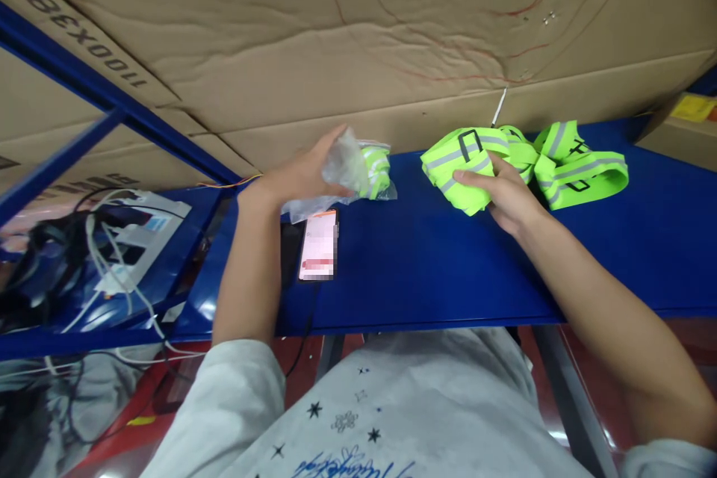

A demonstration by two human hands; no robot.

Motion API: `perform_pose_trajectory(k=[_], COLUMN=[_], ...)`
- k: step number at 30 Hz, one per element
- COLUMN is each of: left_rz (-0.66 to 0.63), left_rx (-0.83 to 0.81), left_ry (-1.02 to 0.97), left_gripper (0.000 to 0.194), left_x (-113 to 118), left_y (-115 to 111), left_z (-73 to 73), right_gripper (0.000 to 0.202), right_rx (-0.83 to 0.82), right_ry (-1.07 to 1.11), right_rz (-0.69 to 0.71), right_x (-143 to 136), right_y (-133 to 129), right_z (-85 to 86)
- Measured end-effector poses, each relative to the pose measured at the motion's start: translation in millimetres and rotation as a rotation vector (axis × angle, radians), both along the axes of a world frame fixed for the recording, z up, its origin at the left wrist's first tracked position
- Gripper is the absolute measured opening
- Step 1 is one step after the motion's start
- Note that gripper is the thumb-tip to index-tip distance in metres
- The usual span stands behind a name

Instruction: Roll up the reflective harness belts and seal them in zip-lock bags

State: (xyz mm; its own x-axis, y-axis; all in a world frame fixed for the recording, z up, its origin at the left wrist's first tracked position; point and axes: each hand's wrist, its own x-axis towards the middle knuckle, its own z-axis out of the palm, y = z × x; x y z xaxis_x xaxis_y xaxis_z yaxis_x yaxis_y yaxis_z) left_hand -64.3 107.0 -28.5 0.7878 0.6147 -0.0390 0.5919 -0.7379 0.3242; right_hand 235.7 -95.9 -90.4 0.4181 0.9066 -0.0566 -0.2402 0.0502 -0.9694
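Note:
My right hand (512, 194) grips a folded neon-yellow reflective strap (462, 168) with silver stripes and a black buckle, thumb on top. Beside that hand, on the right, lie more loops of neon-yellow reflective strap (588, 172) with black buckles. My left hand (308, 172), blurred by motion, has its fingers around a crumpled clear plastic bag (344, 164). Right by its fingertips, a bagged neon-yellow strap bundle (377, 172) lies against the cardboard; whether both bits of plastic are one bag, I cannot tell.
A lit phone (319, 246) lies on the blue tabletop (414, 261) below my left hand. A pen-like white stick (500, 106) leans at the cardboard wall (336, 82). White cables (120, 254) and plastic packaging crowd the left. A box (683, 131) stands at the far right.

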Motion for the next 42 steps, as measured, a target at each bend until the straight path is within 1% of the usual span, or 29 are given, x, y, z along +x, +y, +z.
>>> perform_pose_trajectory(k=[1,3,4,6,8,10,11,13,15,18,20,22,23,26,29,31,34,37,40,42], left_rz=[-0.055,-0.211,-0.272,-0.338,-0.351,-0.338,-0.325,-0.305,-0.324,-0.443,-0.542,-0.615,-0.644,-0.715,-0.730,-0.712,-0.665,-0.621,-0.584,-0.581], left_rx=[-0.015,0.020,0.027,0.012,-0.031,-0.055,-0.054,-0.053,-0.082,-0.218,-0.343,-0.450,-0.485,-0.531,-0.535,-0.529,-0.487,-0.410,-0.281,-0.235], left_ry=[-0.056,-0.070,-0.082,-0.099,-0.135,-0.168,-0.172,-0.169,-0.180,-0.248,-0.273,-0.257,-0.243,-0.214,-0.207,-0.198,-0.180,-0.133,-0.125,-0.141], left_gripper=[0.133,0.126,0.126,0.124,0.126,0.126,0.125,0.125,0.126,0.126,0.122,0.119,0.119,0.114,0.112,0.114,0.114,0.102,0.094,0.093], left_x=[9,29,38,53,60,62,62,62,63,65,66,66,66,66,67,67,68,70,73,75], left_y=[-12,-36,-45,-57,-60,-58,-57,-55,-55,-57,-58,-60,-61,-65,-67,-67,-68,-74,-82,-87], left_z=[1.5,1.6,0.5,-3.0,-7.1,-11.0,-12.8,-17.0,-22.0,-29.3,-31.5,-30.6,-29.2,-24.2,-21.6,-22.1,-25.3,-30.4,-34.9,-36.9], right_gripper=[0.055,0.054,0.054,0.057,0.061,0.064,0.063,0.055,0.048,0.049,0.052,0.057,0.060,0.070,0.077,0.076,0.080,0.084,0.071,0.061], right_rx=[0.006,0.033,0.046,0.048,0.009,-0.026,-0.025,0.032,0.136,0.262,0.275,0.271,0.276,0.320,0.357,0.336,0.210,0.094,0.132,0.158], right_ry=[0.006,0.006,0.000,-0.019,-0.044,-0.056,-0.044,0.021,0.109,0.164,0.142,0.097,0.077,0.006,-0.110,-0.158,-0.166,-0.097,-0.015,0.022], right_rz=[0.032,0.089,0.108,0.113,0.066,0.006,0.002,0.048,0.125,0.261,0.395,0.482,0.490,0.451,0.469,0.511,0.495,0.448,0.485,0.507], right_x=[-2,-5,-5,-5,-3,2,4,8,12,14,13,12,11,12,13,12,7,2,-2,-5], right_y=[-2,-5,-6,-6,-6,-5,-5,-7,-11,-18,-23,-30,-33,-44,-48,-46,-38,-32,-31,-31], right_z=[2.4,6.3,7.7,9.3,9.9,10.8,11.6,13.6,15.0,13.9,11.7,10.7,11.3,16.6,21.4,20.3,13.9,11.1,15.0,17.3])
